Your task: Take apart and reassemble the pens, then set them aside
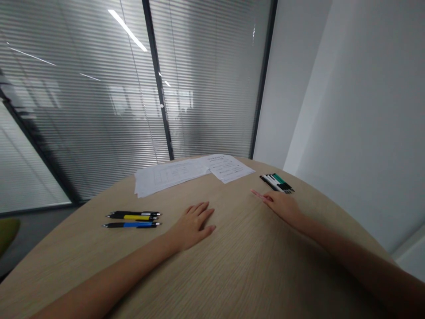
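My left hand (192, 226) lies flat on the table with its fingers spread and holds nothing. To its left, three retractable pens lie side by side: a black pen (136, 213), a yellow and black pen (134, 217) and a blue and black pen (133, 225). My right hand (283, 204) is closed on a slim pink pen-like stick (258, 194), which points left and away from me. Just beyond that hand is a row of several pens (277, 182) in black, white and green. Their near ends lie close behind my fingers.
Everything rests on a round wooden table (226, 266). Printed sheets of paper (172, 175) overlap near its far edge. Behind stand glass panels with blinds (212, 88), and a pale wall (358, 110) rises at the right. Part of a green chair (8, 232) shows at the left.
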`<act>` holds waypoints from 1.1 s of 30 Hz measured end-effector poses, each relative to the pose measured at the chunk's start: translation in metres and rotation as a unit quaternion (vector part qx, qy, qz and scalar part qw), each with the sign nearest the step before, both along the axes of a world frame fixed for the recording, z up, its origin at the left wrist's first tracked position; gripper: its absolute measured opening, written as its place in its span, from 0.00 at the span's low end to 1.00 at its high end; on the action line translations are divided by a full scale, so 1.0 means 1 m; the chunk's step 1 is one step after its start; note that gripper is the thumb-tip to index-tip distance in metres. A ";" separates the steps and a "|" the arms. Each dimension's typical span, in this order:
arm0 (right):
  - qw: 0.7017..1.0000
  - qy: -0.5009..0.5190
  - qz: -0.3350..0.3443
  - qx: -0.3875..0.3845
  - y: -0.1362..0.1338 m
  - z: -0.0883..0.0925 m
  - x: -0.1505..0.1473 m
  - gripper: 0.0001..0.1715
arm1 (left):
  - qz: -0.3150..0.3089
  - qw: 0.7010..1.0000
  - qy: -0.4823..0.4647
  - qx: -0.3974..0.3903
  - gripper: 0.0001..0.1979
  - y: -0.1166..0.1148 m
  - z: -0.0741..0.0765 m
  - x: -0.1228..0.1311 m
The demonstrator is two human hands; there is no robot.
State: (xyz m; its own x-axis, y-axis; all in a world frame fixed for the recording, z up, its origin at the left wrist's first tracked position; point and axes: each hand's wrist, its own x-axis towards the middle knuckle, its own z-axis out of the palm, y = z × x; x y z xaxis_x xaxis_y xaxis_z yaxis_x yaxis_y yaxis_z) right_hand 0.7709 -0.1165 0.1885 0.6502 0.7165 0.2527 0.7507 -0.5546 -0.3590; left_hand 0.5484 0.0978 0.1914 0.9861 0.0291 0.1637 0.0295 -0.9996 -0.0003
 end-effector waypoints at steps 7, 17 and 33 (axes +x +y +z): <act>0.983 -0.122 -0.013 -0.137 0.002 0.000 -0.001 0.19 | 0.009 1.000 0.005 0.003 0.26 -0.001 0.000 -0.002; 0.980 -0.006 -0.036 -0.196 -0.018 0.019 0.010 0.13 | 0.014 1.000 0.008 -0.009 0.26 -0.002 0.002 -0.002; 0.964 -0.134 -0.109 -0.199 -0.020 -0.005 0.017 0.22 | 0.011 1.000 0.000 -0.009 0.27 0.001 -0.003 0.000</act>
State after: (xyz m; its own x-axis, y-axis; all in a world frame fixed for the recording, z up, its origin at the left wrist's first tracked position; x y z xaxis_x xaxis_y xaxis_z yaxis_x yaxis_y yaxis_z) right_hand 0.7874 -0.1367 0.1838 0.7465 0.6445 0.1657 0.6361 -0.7642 0.1068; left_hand 0.5483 0.0989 0.1881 0.9851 0.0540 0.1631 0.0519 -0.9985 0.0168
